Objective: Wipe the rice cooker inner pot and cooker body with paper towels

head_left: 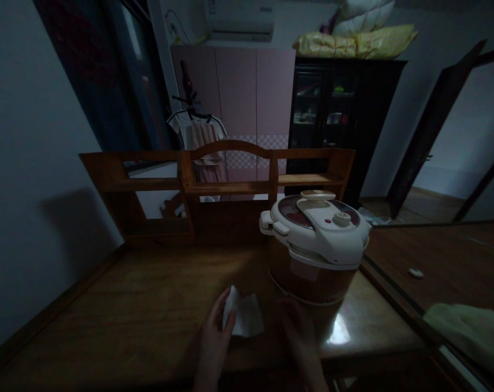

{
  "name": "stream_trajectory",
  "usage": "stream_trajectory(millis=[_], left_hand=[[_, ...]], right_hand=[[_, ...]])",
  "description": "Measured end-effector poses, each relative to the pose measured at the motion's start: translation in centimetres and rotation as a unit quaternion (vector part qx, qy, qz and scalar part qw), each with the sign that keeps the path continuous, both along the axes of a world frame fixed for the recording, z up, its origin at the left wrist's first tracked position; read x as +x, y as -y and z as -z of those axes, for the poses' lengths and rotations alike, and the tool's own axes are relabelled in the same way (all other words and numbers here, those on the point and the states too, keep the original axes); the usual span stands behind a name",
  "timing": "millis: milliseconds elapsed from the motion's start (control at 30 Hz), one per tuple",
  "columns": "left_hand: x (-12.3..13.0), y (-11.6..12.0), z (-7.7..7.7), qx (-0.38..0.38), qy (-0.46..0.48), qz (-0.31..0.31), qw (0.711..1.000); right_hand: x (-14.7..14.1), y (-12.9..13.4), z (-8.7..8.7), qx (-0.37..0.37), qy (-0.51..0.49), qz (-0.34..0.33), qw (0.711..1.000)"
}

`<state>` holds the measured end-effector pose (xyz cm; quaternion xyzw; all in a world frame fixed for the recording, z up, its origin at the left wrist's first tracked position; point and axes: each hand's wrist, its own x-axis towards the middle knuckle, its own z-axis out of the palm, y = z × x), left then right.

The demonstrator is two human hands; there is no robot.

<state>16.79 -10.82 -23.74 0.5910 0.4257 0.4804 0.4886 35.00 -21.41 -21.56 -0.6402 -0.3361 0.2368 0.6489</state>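
A white tissue (249,317) is pinched between the thumb and fingers of my left hand (217,329), its free part hanging to the right over the wooden desk (157,305). My right hand (298,329) is low over the desk, just in front of the cooker's base. Its fingers look loosely apart and I see nothing in them, though shadow dims them. An electric pressure cooker (320,234) with a white lid and a brown body stands upright on the desk, right of centre. Its lid is on, with a handle and a round valve knob on top.
Behind the desktop rises a wooden shelf rack (230,188). A wall (22,218) borders the left side. To the right, a lower brown surface (443,261) holds a small white object (415,273) and a pale green cloth (467,326). Clothes (204,139) hang behind the rack.
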Motion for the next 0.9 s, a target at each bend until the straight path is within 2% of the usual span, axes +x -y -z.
stream_trajectory(millis=[167, 333, 433, 600, 733, 900], left_hand=[[-0.7, -1.5, 2.5, 0.016, -0.11, -0.084, 0.99], [-1.6, -2.6, 4.1, 0.052, -0.16, -0.117, 0.979], [-2.5, -2.8, 4.0, 0.09, -0.201, -0.124, 0.968], [-3.9, -3.1, 2.8, 0.115, -0.252, -0.133, 0.952], [-4.5, -3.3, 2.3, 0.142, -0.258, -0.122, 0.948], [-4.6, -3.1, 2.6, 0.172, -0.279, -0.11, 0.938]], right_hand=[[-0.5, -0.1, 1.3, -0.035, 0.079, -0.003, 0.996], [-1.2, -1.7, 1.5, -0.092, 0.178, -0.022, 0.98], [-1.5, -4.0, 1.0, -0.112, 0.233, -0.054, 0.964], [-2.8, -7.6, 0.8, -0.088, 0.266, -0.085, 0.956], [-3.6, -8.0, 0.9, -0.063, 0.246, -0.085, 0.963], [-3.9, -7.5, 1.0, -0.024, 0.204, -0.099, 0.974]])
